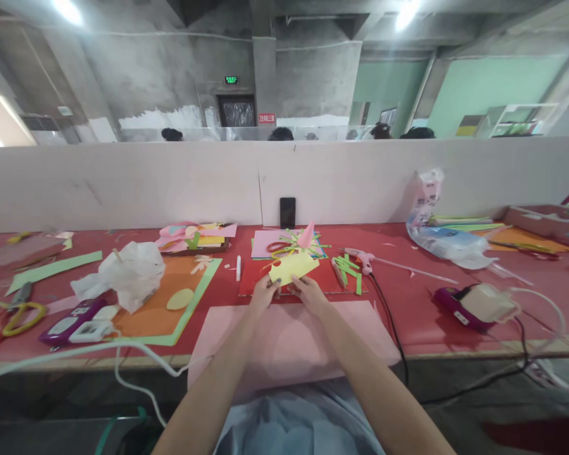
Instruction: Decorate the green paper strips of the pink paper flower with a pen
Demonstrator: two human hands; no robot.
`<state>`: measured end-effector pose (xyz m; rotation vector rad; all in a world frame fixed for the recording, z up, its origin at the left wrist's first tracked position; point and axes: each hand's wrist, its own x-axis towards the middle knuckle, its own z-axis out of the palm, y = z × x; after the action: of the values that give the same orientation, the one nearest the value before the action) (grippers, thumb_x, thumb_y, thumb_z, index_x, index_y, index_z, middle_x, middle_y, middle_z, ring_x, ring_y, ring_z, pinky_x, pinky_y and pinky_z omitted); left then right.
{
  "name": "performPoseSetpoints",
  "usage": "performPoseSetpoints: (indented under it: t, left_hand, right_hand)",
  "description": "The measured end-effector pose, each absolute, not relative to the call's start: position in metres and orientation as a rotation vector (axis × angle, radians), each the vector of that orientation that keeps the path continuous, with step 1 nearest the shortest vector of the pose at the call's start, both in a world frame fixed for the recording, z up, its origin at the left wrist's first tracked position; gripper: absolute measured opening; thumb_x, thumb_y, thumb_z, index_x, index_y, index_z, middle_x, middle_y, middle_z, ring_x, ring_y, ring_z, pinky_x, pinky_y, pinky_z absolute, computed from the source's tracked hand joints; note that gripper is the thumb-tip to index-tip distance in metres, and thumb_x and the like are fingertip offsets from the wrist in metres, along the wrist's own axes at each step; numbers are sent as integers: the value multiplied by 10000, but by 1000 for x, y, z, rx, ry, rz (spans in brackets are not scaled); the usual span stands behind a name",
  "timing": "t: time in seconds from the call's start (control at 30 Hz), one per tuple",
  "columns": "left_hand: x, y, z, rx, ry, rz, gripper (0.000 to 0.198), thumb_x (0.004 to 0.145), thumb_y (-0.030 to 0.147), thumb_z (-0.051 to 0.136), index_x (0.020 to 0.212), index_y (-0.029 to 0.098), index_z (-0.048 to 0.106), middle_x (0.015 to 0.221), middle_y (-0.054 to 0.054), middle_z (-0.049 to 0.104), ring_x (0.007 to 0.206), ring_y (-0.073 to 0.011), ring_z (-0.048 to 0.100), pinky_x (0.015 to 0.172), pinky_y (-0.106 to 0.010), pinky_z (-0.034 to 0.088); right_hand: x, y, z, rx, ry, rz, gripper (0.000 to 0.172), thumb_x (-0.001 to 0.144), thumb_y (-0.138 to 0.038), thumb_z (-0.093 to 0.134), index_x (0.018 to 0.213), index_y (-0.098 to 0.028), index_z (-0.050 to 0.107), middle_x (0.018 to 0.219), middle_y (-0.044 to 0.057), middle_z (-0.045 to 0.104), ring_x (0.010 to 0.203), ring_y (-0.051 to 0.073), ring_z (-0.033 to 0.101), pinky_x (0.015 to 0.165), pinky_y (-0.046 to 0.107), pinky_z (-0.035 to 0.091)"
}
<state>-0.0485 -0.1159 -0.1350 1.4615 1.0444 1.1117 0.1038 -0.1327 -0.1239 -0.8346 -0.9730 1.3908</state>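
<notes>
A piece of yellow paper [294,268] is held between my two hands above the red board [251,278]. My left hand [265,291] pinches its lower left part, and my right hand [309,294] grips its lower right edge. Just behind the paper stands a pink paper cone [307,235] with green paper strips [289,240] spread around its base. Red-handled scissors [277,248] lie to the left of the cone, partly covered. Below my wrists a large sheet of pink paper [289,341] covers the table's front edge.
A pink glue gun [364,259] with a black cord lies right of the board, near green strips [347,266]. A black phone [287,212] leans on the white partition [194,183]. At left are a crumpled white bag [131,272], yellow-handled scissors [23,316] and a purple power strip [73,323].
</notes>
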Motion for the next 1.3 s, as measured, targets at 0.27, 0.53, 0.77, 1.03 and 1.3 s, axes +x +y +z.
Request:
performPoseSetpoints:
  t: [0.27, 0.53, 0.77, 1.03, 1.3]
  left_hand:
    - [-48, -114, -135, 1477, 1024, 1104, 263, 876, 307, 521, 1072, 134, 537, 1016, -63, 578, 831, -162, 591, 704, -341, 511]
    - [-44, -122, -131, 1443, 1010, 1096, 272, 880, 321, 512, 1077, 135, 533, 1006, -62, 580, 814, -157, 592, 690, -333, 513]
    - [-45, -124, -128, 1404, 1043, 1096, 267, 883, 332, 505, 1054, 130, 543, 975, -55, 587, 783, -149, 594, 666, -317, 514]
    - [-43, -123, -130, 1392, 1064, 1082, 277, 882, 333, 506, 1074, 137, 538, 1016, -64, 579, 831, -164, 591, 705, -342, 510]
    - [-43, -125, -128, 1398, 1069, 1057, 283, 881, 338, 507, 1075, 134, 537, 1014, -63, 579, 832, -167, 592, 707, -345, 509]
  right_hand:
    - [106, -132, -126, -888, -969, 1297, 401, 589, -451, 723, 869, -170, 674, 878, 44, 697, 779, 194, 639, 639, 284, 506]
    - [109, -129, -123, -949, -980, 1192, 404, 557, -457, 741, 811, -148, 683, 762, 44, 702, 715, 208, 643, 575, 273, 490]
    - [107, -138, -113, -913, -969, 1208, 484, 602, -531, 683, 896, -147, 676, 870, 70, 699, 805, 218, 636, 569, 271, 512]
    - [107, -137, -115, -918, -897, 1173, 456, 622, -532, 676, 846, -135, 678, 875, 84, 695, 785, 210, 644, 561, 260, 508]
    - [109, -133, -118, -941, -858, 1149, 464, 587, -546, 685, 811, -141, 673, 854, 70, 696, 781, 208, 637, 555, 262, 515]
